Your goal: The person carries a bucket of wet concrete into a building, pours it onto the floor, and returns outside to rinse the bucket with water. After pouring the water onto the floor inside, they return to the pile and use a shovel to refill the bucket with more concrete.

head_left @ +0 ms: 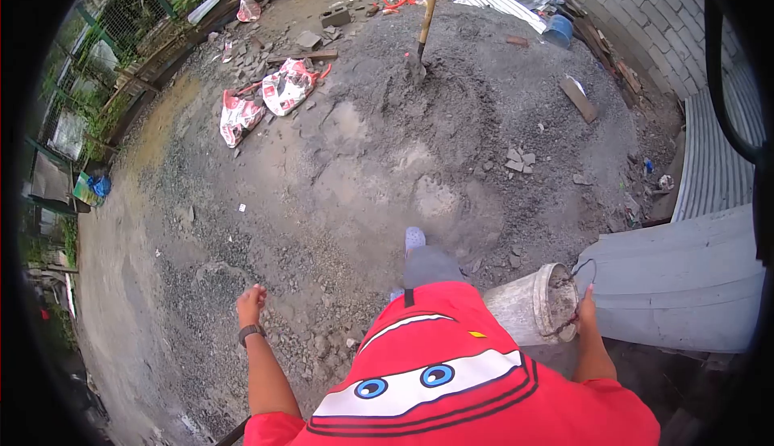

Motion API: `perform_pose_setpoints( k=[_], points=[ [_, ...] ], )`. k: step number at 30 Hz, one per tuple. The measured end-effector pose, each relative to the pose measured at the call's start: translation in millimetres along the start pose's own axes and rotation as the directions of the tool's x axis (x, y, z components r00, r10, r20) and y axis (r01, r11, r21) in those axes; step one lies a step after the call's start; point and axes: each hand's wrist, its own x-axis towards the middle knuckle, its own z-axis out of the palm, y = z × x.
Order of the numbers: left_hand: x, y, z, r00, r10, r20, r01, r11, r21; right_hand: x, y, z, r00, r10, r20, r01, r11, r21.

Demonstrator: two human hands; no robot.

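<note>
My left hand (pixel 251 305), with a dark watch on the wrist, hangs over the gravel at the lower left. Its fingers are curled in and nothing shows in them. At the lower right, my right hand (pixel 587 312) is closed at the rim of a dirty white bucket (pixel 518 307), beside its thin wire handle. The bucket is tilted beside my red shirt, its mouth facing right. Grey residue coats its inside. Ahead, a shovel (pixel 427 27) stands upright with its blade in a heap of grey sand (pixel 463 83).
Two red-and-white sacks (pixel 288 87) lie left of the sand. A wood piece (pixel 578 99) and broken blocks (pixel 520 160) rest on the right. Metal sheeting (pixel 677 281) borders my right side. A fence runs along the left, and a block wall (pixel 645 18) stands at the back right.
</note>
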Motion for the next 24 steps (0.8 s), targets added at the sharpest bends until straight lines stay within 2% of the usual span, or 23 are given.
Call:
perform_pose_setpoints(
  k=[2,3,4,6,7,9,10,12,14,16,17,20,22,23,24],
  points=[
    [58,17,-2,0.997,0.041,0.064,-0.049,0.99,0.13,-9,-35,73,0.988,-0.135,0.082,0.144,0.982,-0.122],
    [47,49,22,0.968,0.25,-0.023,-0.246,0.964,0.1,-31,-64,114,0.974,-0.208,0.095,0.223,0.955,-0.197],
    [59,61,35,0.965,0.26,-0.027,-0.256,0.961,0.11,-54,-95,160,0.954,-0.275,0.116,0.297,0.918,-0.262],
    [96,89,49,0.973,0.209,0.101,-0.227,0.95,0.217,-67,-142,249,0.92,-0.355,0.168,0.389,0.88,-0.273],
    [117,105,55,0.969,0.222,0.105,-0.241,0.942,0.232,-65,-158,292,0.881,-0.421,0.216,0.471,0.822,-0.32],
    [159,129,71,0.958,-0.043,0.285,-0.068,0.927,0.37,-78,-207,374,0.783,-0.515,0.348,0.619,0.701,-0.355],
    [184,141,80,0.959,-0.044,0.281,-0.069,0.922,0.381,-99,-238,410,0.73,-0.535,0.424,0.677,0.651,-0.344],
    [223,157,90,0.925,0.17,0.34,-0.296,0.884,0.363,-128,-287,476,0.657,-0.531,0.535,0.745,0.565,-0.354],
    [225,216,109,0.935,0.113,0.337,-0.248,0.887,0.389,-176,-334,529,0.581,-0.549,0.601,0.811,0.455,-0.369],
    [226,283,132,0.926,0.142,0.351,-0.19,0.976,0.104,-229,-380,572,0.478,-0.528,0.702,0.877,0.328,-0.351],
    [224,317,145,0.897,0.165,0.41,-0.195,0.98,0.032,-253,-401,593,0.434,-0.514,0.74,0.901,0.276,-0.336],
    [224,410,194,0.756,0.305,0.579,-0.24,0.952,-0.187,-321,-463,645,0.25,-0.507,0.825,0.968,0.121,-0.218],
    [231,463,229,0.713,0.357,0.604,-0.126,0.912,-0.391,-362,-497,678,0.149,-0.518,0.842,0.988,0.051,-0.143],
    [241,487,242,0.691,0.362,0.626,-0.126,0.913,-0.388,-378,-511,694,0.091,-0.523,0.847,0.995,0.007,-0.102],
    [252,512,253,0.701,0.365,0.613,0.027,0.845,-0.534,-394,-522,711,0.034,-0.527,0.849,0.997,-0.037,-0.062]
  ],
)
